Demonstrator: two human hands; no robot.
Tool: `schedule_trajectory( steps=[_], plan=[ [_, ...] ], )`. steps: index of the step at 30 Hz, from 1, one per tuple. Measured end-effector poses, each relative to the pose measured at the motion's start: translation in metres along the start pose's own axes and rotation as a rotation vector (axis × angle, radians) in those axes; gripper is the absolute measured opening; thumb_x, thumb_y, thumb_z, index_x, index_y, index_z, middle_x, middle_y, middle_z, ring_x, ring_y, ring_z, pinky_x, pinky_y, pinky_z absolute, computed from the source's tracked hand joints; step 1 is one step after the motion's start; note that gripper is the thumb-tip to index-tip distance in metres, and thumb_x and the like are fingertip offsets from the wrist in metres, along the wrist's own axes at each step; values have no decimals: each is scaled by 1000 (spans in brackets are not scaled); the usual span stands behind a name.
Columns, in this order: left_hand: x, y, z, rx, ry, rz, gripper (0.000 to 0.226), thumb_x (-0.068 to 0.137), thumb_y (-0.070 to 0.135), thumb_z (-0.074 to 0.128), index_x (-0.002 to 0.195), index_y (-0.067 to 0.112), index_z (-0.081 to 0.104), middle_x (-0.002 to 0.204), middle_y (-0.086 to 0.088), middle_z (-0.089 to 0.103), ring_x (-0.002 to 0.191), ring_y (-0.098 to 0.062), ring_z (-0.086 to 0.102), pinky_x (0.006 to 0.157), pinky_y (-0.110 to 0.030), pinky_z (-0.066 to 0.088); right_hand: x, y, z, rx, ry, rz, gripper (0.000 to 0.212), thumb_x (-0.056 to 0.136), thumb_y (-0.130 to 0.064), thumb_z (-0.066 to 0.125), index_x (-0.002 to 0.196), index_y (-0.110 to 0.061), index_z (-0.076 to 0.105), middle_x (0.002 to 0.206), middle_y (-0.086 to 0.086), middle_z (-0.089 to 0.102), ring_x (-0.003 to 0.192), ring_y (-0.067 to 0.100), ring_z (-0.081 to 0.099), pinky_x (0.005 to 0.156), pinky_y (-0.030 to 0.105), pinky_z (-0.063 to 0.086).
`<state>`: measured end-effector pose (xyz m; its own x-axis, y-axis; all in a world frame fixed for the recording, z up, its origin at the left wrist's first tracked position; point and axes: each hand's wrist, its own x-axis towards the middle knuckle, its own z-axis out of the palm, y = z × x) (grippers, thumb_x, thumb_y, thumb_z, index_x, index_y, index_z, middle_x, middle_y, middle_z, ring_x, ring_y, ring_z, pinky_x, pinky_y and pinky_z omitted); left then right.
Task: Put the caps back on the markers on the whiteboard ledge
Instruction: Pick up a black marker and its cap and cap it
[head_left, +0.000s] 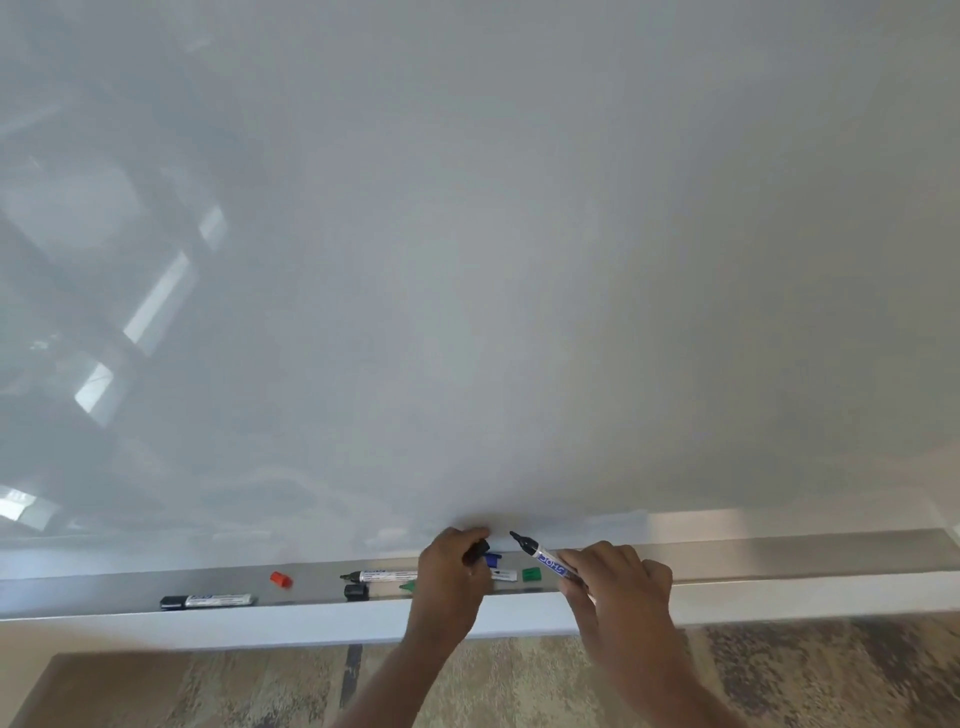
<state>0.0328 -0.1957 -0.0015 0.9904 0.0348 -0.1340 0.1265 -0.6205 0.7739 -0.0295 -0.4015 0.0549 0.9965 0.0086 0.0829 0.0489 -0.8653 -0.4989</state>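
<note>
Low in the frame's centre, above the ledge, the right hand grips an uncapped black marker, tip pointing left; the left hand pinches a black cap. Best line them up, then press straight.

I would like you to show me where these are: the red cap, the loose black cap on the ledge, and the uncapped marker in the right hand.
red cap (281, 579), head view, middle of the cap.
loose black cap (356, 592), head view, middle of its side.
uncapped marker (540, 556), head view, on the white barrel.
</note>
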Motion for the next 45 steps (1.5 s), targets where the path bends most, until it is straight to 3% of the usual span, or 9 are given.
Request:
schedule_trajectory(
  steps=[3,7,10,15,18,28,36,40,45],
  plan=[
    [-19,14,-19,-414,-7,-141,40,86,-4,71,107,28,82,80,4,78,72,-1,70,66,-15,54,-6,-14,-11,92,6,-30,21,94,-35,50,112,-44,58,93,-23,51,85,2,47,86,37,33],
    [-36,34,-45,-848,-49,-226,16,99,8,67,112,11,77,101,-18,81,100,-30,79,87,-43,60,-10,-38,-28,190,25,-73,21,95,-31,51,112,-41,60,90,-19,51,80,2,50,88,33,34],
    [-39,45,-59,-1103,-124,-291,25,106,19,55,119,-1,65,118,-23,77,114,-37,73,96,-56,56,-8,-54,-38,217,-30,-131,21,98,-32,49,114,-41,59,90,-18,50,82,1,47,85,28,36],
    [-39,52,-82,-1384,-278,-276,36,110,38,36,114,11,59,143,-20,64,133,-39,60,115,-71,34,-7,-80,-43,183,-121,-208,27,100,-39,43,124,-42,55,96,-22,47,80,-3,45,81,17,31],
    [-39,52,-89,-1495,-331,-261,42,104,43,38,114,10,62,147,-22,60,137,-40,57,119,-72,20,-8,-94,-45,186,-155,-236,31,99,-37,43,129,-40,53,95,-26,39,80,-3,42,79,18,33],
    [-49,65,-98,-1669,-319,-227,51,105,44,35,118,6,66,144,-26,61,135,-44,57,122,-68,24,-6,-134,-48,210,-198,-231,35,102,-40,38,134,-34,49,104,-15,41,86,-1,43,74,9,31],
    [-58,69,-99,-1482,-235,-136,51,102,41,40,125,1,61,140,-28,63,133,-46,58,118,-65,33,-5,-145,-42,241,-127,-241,27,101,-36,43,123,-28,58,91,-13,42,76,-2,45,70,12,34],
    [-59,72,-101,-1337,-148,-96,45,102,35,47,130,6,66,130,-22,71,119,-38,66,102,-55,47,-5,-146,-41,297,-87,-221,21,100,-31,49,115,-27,63,83,-13,44,74,2,48,67,15,35],
    [-58,64,-103,-1209,66,-76,45,98,7,60,142,17,61,96,-8,71,89,-18,66,78,-32,56,-4,-143,-38,311,-100,-186,23,101,-33,46,117,-29,62,88,-10,46,77,3,48,69,15,36]
  ],
)
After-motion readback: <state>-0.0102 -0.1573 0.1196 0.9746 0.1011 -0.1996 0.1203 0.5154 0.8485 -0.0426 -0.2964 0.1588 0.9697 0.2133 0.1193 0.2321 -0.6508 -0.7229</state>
